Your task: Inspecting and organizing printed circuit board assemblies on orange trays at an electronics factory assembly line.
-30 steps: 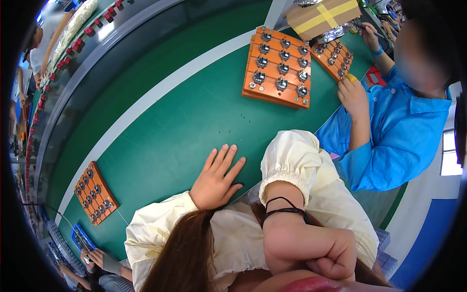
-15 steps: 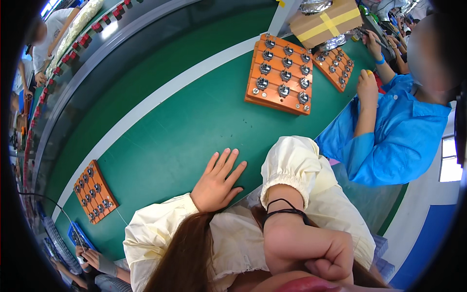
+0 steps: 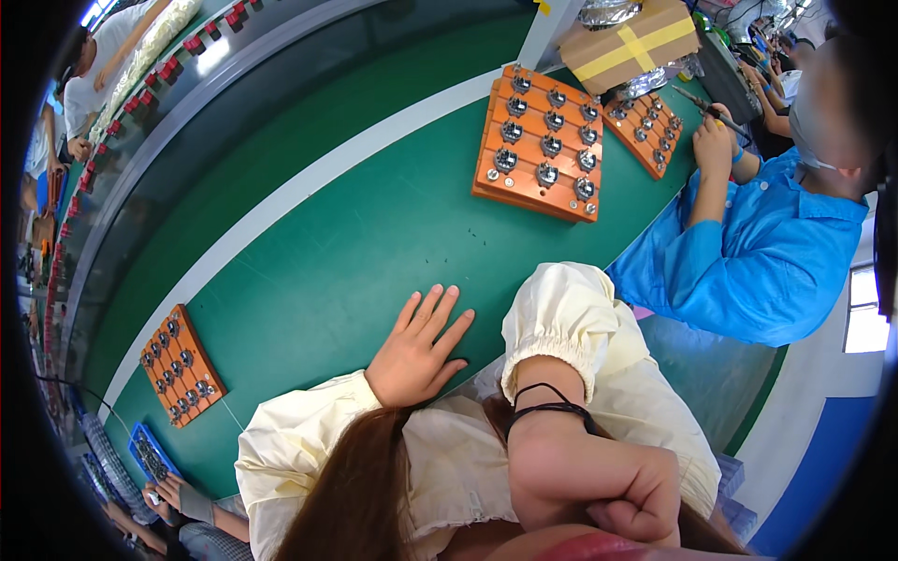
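Note:
My left hand (image 3: 423, 348) lies flat on the green tabletop (image 3: 346, 252), fingers spread, holding nothing. My right hand (image 3: 599, 477) is raised close to me at the bottom of the view, bent at the wrist with its fingers curled into a fist; I see no object in it. A dark cord circles that wrist. Beyond my hands, toward the back right, stands a stack of orange fixture plates (image 3: 541, 145) with rows of small metal-and-black parts on top. Another orange plate (image 3: 182, 366) with similar parts lies at the left.
A co-worker in blue (image 3: 748, 243) at the right holds a pen-like tool (image 3: 697, 98) beside a third orange plate (image 3: 645, 129). A taped cardboard box (image 3: 629, 47) stands behind it. At lower left, another person's hand (image 3: 173, 496) is near a blue tray (image 3: 152, 453) of small parts.
My hands have stayed put. The blue-clad co-worker's hands have come together around the pen-like tool. At lower left, the other person's hand has drawn back from the blue tray.

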`<action>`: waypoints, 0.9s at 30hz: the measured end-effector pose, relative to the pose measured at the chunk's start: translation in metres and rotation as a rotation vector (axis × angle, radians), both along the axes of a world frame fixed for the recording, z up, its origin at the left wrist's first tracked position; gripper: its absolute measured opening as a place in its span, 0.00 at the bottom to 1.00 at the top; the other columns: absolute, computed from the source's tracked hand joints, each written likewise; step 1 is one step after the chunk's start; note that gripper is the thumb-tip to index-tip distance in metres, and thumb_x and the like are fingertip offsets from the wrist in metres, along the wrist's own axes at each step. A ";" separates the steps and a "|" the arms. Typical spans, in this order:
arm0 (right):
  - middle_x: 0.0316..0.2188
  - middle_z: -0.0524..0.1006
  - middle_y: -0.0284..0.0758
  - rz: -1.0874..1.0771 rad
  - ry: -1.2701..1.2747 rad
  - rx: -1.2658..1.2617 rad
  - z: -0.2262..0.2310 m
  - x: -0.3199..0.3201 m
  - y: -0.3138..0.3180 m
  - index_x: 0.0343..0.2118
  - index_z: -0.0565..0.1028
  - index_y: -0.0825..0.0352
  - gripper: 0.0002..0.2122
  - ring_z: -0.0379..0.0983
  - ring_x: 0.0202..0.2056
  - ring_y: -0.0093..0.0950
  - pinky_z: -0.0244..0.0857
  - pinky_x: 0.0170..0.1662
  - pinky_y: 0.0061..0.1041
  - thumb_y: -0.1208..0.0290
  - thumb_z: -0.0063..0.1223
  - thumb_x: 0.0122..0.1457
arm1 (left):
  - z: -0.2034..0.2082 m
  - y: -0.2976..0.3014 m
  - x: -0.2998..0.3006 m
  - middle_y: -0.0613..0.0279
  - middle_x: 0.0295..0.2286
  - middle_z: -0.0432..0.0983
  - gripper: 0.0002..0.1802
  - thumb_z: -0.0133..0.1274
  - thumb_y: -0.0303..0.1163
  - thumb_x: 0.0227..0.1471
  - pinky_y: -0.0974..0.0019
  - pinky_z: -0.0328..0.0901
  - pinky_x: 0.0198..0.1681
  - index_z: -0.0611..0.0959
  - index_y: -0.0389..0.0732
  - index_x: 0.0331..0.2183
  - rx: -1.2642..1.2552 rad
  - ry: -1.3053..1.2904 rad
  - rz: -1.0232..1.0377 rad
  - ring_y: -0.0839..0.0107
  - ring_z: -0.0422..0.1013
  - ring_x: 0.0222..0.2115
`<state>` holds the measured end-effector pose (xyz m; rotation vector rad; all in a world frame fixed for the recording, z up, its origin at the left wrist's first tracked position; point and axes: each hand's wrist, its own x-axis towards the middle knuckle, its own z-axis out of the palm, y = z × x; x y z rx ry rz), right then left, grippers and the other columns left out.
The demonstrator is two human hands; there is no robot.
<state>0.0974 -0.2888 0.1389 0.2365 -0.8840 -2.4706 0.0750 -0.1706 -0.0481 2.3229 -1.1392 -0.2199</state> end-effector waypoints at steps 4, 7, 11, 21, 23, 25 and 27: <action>0.18 0.56 0.18 -0.027 -0.065 0.024 0.002 0.002 -0.002 0.18 0.63 0.59 0.09 0.47 0.16 0.09 0.39 0.20 0.13 0.84 0.41 0.45 | -0.002 0.000 -0.001 0.41 0.55 0.51 0.35 0.56 0.34 0.40 0.46 0.44 0.57 0.65 0.39 0.52 -0.033 0.010 0.010 0.44 0.49 0.56; 0.18 0.55 0.18 -0.053 -0.066 0.033 0.002 0.003 -0.002 0.18 0.62 0.59 0.09 0.47 0.16 0.09 0.40 0.21 0.13 0.84 0.41 0.45 | 0.001 0.000 0.000 0.41 0.54 0.51 0.33 0.55 0.37 0.45 0.47 0.44 0.57 0.65 0.38 0.52 0.002 -0.004 -0.004 0.46 0.49 0.56; 0.17 0.55 0.18 -0.045 -0.034 0.038 0.002 0.005 0.000 0.17 0.62 0.59 0.10 0.47 0.16 0.09 0.40 0.21 0.13 0.84 0.40 0.45 | -0.001 0.000 0.000 0.41 0.54 0.51 0.33 0.54 0.37 0.45 0.47 0.44 0.57 0.65 0.38 0.52 -0.002 0.003 0.000 0.46 0.49 0.56; 0.16 0.53 0.18 -0.071 -0.089 0.048 0.002 0.005 0.001 0.15 0.59 0.58 0.11 0.47 0.16 0.10 0.40 0.21 0.13 0.83 0.40 0.45 | -0.002 0.000 0.001 0.41 0.54 0.52 0.33 0.54 0.37 0.46 0.48 0.44 0.57 0.64 0.37 0.52 0.007 -0.019 -0.014 0.46 0.49 0.56; 0.16 0.53 0.18 -0.064 -0.079 0.049 -0.002 0.003 0.000 0.15 0.59 0.58 0.11 0.47 0.16 0.10 0.40 0.20 0.13 0.83 0.40 0.45 | -0.003 0.000 0.001 0.41 0.54 0.52 0.33 0.53 0.37 0.46 0.48 0.44 0.57 0.64 0.37 0.52 0.011 -0.022 -0.012 0.46 0.49 0.56; 0.16 0.54 0.18 -0.079 -0.066 0.055 -0.005 0.001 -0.002 0.15 0.59 0.58 0.10 0.47 0.16 0.10 0.40 0.20 0.13 0.83 0.40 0.45 | -0.004 0.000 0.001 0.41 0.54 0.52 0.33 0.53 0.37 0.46 0.48 0.44 0.57 0.64 0.37 0.52 0.004 -0.026 -0.010 0.46 0.49 0.56; 0.16 0.54 0.18 -0.086 -0.065 0.057 -0.006 0.001 -0.003 0.15 0.59 0.58 0.10 0.47 0.16 0.10 0.40 0.21 0.13 0.83 0.40 0.45 | -0.005 0.000 0.000 0.41 0.54 0.52 0.33 0.53 0.37 0.46 0.48 0.44 0.57 0.64 0.37 0.52 0.005 -0.025 -0.005 0.46 0.49 0.56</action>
